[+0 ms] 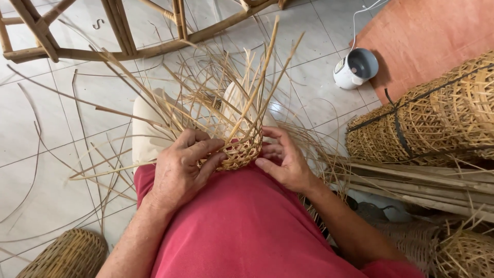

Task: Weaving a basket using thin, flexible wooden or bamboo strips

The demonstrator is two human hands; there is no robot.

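Work piece: a small half-woven basket (pixel 237 149) of pale split cane rests on the person's lap, against the red shirt (pixel 242 221); its woven base faces the body; loose strips (pixel 257 77) fan up and outward from the open rim.
Left hand: the left hand (pixel 180 167) is curled over the left side of the basket; fingers are bent and press on the weave; the thumb lies along the lower wall.
Right hand: the right hand (pixel 283 159) cups the right side; fingers are curled in toward the rim and touch the strips; whether a single strip is pinched cannot be told.
Technique: brace the base firmly against the lap; keep both hands close to the last woven row; hold each strip flat and snug against its neighbour, so the open hexagonal pattern stays even; keep the free ends spread and untangled.
Surface: pale floor tiles (pixel 46 128); stray cane strips lie across them.
Room: a rattan frame (pixel 118 36) stands ahead; bundled woven baskets (pixel 437 118) lie at right, above a stack of split lengths (pixel 427 183); a white pot-shaped appliance (pixel 356 67) sits on the tiles at the edge of an orange mat (pixel 427 36); a finished woven piece (pixel 67 255) lies at lower left.
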